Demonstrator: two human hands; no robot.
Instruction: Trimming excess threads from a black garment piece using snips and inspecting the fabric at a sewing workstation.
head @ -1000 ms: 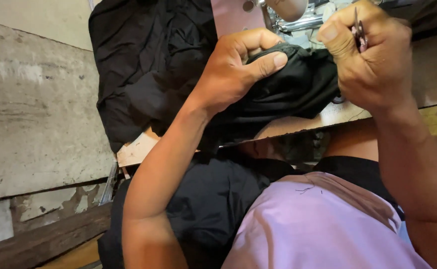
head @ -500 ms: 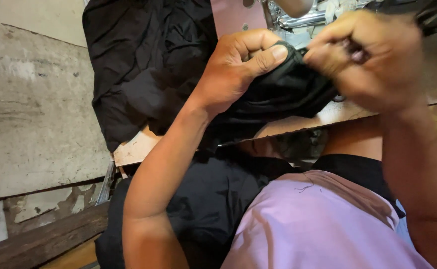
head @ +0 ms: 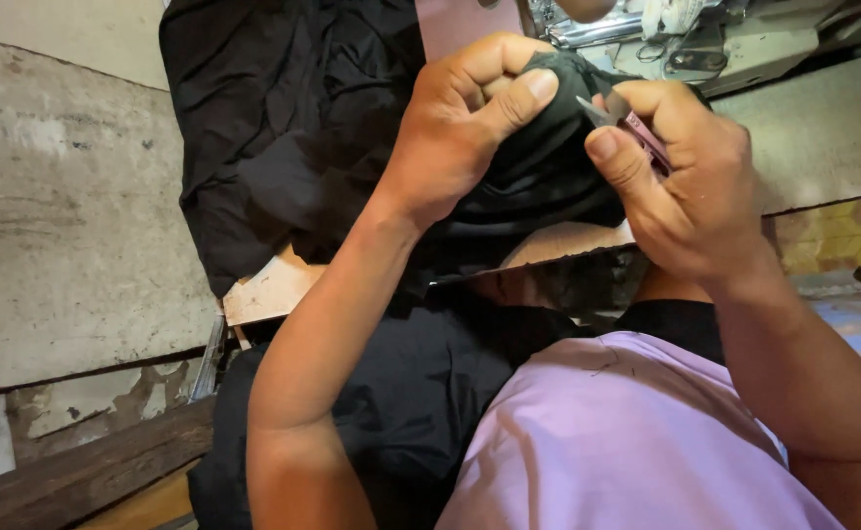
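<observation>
Far left is just a stained concrete wall (head: 48,245) with a wooden beam (head: 77,471) along the bottom. Next over, a big heap of black fabric (head: 293,147) spills off the worktable edge (head: 273,290) and down toward my lap. My left hand (head: 460,137) is bunched tight around a fold of that fabric, thumb pressed down on top, holding it up in front of me. Right beside it my right hand (head: 690,182) is pinching a small pair of thread snips (head: 617,113) with a pinkish handle, blade tip touching the held fold. Sewing machine (head: 705,39) sits just behind the hands, top right. Lilac shirt (head: 626,442) fills the bottom.
</observation>
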